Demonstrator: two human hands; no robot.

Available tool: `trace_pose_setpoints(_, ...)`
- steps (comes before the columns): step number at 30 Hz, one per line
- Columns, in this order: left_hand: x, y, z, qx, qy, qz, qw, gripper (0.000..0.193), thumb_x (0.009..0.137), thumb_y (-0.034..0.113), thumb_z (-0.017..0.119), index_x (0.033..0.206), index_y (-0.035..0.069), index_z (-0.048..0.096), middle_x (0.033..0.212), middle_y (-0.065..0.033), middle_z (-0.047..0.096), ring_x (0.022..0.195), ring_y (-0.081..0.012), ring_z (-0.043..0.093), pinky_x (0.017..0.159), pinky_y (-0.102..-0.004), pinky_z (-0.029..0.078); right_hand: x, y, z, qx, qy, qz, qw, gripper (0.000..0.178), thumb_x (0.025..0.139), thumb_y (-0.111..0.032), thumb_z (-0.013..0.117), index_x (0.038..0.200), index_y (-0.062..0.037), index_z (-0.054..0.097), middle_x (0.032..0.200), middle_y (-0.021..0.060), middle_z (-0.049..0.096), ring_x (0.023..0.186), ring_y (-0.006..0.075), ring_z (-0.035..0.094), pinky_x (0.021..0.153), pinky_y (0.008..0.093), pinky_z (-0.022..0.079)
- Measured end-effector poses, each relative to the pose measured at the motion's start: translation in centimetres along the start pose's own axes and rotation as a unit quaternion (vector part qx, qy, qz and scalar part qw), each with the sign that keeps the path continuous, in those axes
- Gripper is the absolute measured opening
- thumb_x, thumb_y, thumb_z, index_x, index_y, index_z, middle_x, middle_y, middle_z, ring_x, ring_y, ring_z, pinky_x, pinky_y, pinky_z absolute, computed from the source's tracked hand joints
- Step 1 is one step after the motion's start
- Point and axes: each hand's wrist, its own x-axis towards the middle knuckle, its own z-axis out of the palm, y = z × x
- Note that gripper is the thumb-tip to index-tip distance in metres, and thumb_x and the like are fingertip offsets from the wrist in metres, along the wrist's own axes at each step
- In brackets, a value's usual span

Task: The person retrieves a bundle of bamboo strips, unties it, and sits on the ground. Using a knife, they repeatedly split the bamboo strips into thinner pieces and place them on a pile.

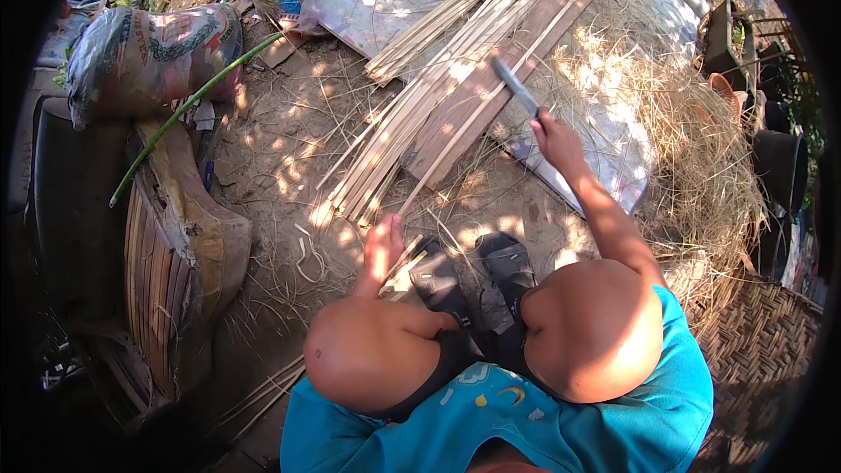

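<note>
My right hand [559,145] is closed round the handle of a knife [515,88], its grey blade pointing up and left over a brown wooden plank [455,127]. Closer to my knees, my left hand [382,250] is closed at the near end of a thin bamboo strip [462,133] that runs away along the plank. The blade appears just above or beside this strip; whether they touch I cannot tell. Left of the plank lies a bundle of pale split bamboo strips [385,153], reaching far back.
Fine shavings [692,149] are heaped on the right, partly over a pale sheet [604,140]. At left stand a carved wooden block [215,250], a stuffed sack [158,57] and a green stalk [197,96]. A woven mat [758,359] lies lower right; my sandals [506,264] rest on dirt ground.
</note>
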Motion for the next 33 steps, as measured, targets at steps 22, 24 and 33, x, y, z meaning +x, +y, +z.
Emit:
trace_pose_setpoints(22,2.2,-4.8,-1.5,-0.068,-0.144,-0.049,0.986,0.053,0.109,0.044,0.038,0.08,0.004,0.06,0.068,-0.006,0.056,0.065,-0.0194,0.054,0.066,-0.0372,0.047,-5.8,-7.9,2.8,0.085,-0.158,-0.167,0.97,0.039,0.103,-0.038,0.053,0.132,-0.0114,0.057,0.089,0.0266,0.069,0.08,0.0432,0.069,0.069,0.0514,0.055)
trace_pose_setpoints(24,2.6,-4.7,-1.1,-0.001,-0.118,-0.003,0.993,0.057,0.108,0.048,0.034,0.083,0.004,0.061,0.072,-0.0118,0.061,0.072,-0.0258,0.059,0.074,-0.0412,0.049,-4.1,-4.4,1.2,0.049,-0.083,-0.101,0.99,0.036,0.104,-0.037,0.053,0.127,-0.0101,0.057,0.086,0.0259,0.069,0.077,0.0435,0.069,0.066,0.0521,0.054)
trace_pose_setpoints(33,0.6,-2.8,0.2,0.179,-0.025,-0.007,0.983,0.044,0.106,0.043,0.041,0.102,0.005,0.063,0.082,-0.0251,0.067,0.08,-0.0435,0.069,0.073,-0.0536,0.053,-7.1,-8.8,2.9,0.114,-0.137,-0.16,0.971,0.039,0.104,-0.042,0.051,0.134,-0.0188,0.054,0.094,0.0241,0.066,0.077,0.0429,0.069,0.072,0.0523,0.057)
